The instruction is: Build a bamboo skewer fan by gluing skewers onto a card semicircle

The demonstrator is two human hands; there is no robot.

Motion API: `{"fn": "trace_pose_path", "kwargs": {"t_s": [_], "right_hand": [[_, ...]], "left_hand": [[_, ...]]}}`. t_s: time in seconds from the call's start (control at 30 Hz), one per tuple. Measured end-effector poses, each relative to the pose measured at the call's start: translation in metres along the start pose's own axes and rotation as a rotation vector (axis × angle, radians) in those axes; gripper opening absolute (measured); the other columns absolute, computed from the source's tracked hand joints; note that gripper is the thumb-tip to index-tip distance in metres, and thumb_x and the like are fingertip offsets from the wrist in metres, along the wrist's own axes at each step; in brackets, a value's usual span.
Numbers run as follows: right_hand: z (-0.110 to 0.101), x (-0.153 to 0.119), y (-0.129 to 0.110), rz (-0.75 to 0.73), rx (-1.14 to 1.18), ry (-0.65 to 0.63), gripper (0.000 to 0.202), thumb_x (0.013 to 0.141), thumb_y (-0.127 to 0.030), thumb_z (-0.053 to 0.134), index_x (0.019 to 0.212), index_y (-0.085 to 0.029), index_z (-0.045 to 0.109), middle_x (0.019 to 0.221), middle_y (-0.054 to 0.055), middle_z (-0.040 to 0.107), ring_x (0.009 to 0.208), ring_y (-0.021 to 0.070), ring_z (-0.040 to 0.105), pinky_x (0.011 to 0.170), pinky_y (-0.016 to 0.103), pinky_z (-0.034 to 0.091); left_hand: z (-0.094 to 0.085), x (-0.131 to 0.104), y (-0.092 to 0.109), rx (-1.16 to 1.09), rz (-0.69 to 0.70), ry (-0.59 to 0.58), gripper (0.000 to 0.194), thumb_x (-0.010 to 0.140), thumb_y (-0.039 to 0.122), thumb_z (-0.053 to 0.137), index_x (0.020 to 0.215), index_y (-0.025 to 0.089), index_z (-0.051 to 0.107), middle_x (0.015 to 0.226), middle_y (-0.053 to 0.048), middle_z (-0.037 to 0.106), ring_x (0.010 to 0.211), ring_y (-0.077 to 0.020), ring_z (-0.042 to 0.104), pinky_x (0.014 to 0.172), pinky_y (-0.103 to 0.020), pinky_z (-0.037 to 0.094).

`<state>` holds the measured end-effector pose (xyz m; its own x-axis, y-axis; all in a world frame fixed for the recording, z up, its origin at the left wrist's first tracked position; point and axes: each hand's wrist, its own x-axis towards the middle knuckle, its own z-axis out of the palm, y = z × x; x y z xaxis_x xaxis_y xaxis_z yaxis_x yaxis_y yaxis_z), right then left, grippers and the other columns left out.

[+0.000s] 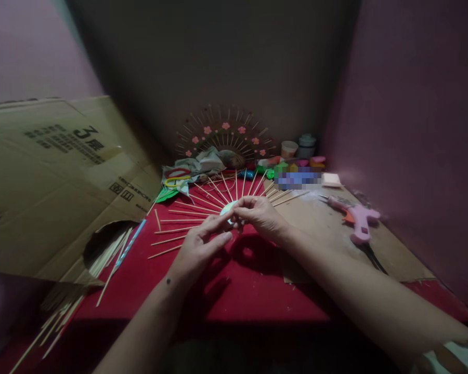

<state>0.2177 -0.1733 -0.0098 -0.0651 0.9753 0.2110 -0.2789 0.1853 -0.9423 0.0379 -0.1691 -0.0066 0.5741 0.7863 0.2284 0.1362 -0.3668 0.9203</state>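
Thin wooden sticks (187, 212) fan out on the red cloth from a pale green round piece (226, 209). My right hand (256, 214) is over the right side of that piece, its thumb and fingertips pinched together; what they hold is too small to name. My left hand (203, 241) reaches in from the lower left over the fan's lower sticks. Its fingers are stretched, thumb apart, with the index fingertip close to the right fingertips.
Cardboard with a pink glue gun (359, 219) lies right. A large carton (62, 192) and loose sticks (111, 254) are left. Behind stand a flowered stick fan (225, 136), a cup (289, 149) and a jar (307, 146); scissors (177, 177) lie back left.
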Motion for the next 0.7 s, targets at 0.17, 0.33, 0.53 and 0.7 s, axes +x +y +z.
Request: {"fn": "trace_pose_path", "kwargs": {"t_s": [0.17,0.33,0.53,0.7], "right_hand": [[0.004,0.0,0.003,-0.032,0.015,0.071,0.006,0.066,-0.019,0.064,0.064,-0.015,0.061,0.054,-0.002,0.062,0.046,0.0084,0.055,0.046,0.022,0.047],[0.008,-0.001,0.005,-0.048,0.032,0.136,0.004,0.065,-0.018,0.063,0.064,-0.015,0.061,0.055,-0.002,0.063,0.047,0.0093,0.057,0.047,0.021,0.049],[0.012,-0.002,0.004,-0.071,0.011,0.189,0.004,0.065,-0.018,0.064,0.065,-0.016,0.06,0.054,-0.002,0.063,0.046,0.0095,0.058,0.046,0.021,0.049],[0.015,-0.001,0.006,-0.091,0.001,0.181,0.003,0.065,-0.017,0.063,0.064,-0.016,0.06,0.051,-0.002,0.063,0.043,0.0097,0.058,0.044,0.021,0.048]], "left_hand": [[0.007,0.001,-0.003,0.273,0.208,0.05,0.05,0.085,0.024,0.06,0.134,0.028,0.051,0.105,-0.005,0.06,0.101,-0.0182,0.057,0.096,-0.037,0.044],[0.012,0.002,-0.012,0.517,0.377,0.093,0.056,0.086,0.021,0.057,0.139,0.028,0.044,0.104,-0.006,0.057,0.096,-0.02,0.054,0.09,-0.041,0.046],[0.014,0.002,-0.015,0.601,0.414,0.085,0.061,0.086,0.02,0.057,0.143,0.027,0.037,0.107,-0.008,0.056,0.098,-0.0217,0.053,0.09,-0.044,0.046],[0.014,0.001,-0.015,0.579,0.419,0.087,0.057,0.086,0.021,0.058,0.14,0.024,0.041,0.106,-0.008,0.056,0.099,-0.021,0.053,0.091,-0.044,0.046]]}}
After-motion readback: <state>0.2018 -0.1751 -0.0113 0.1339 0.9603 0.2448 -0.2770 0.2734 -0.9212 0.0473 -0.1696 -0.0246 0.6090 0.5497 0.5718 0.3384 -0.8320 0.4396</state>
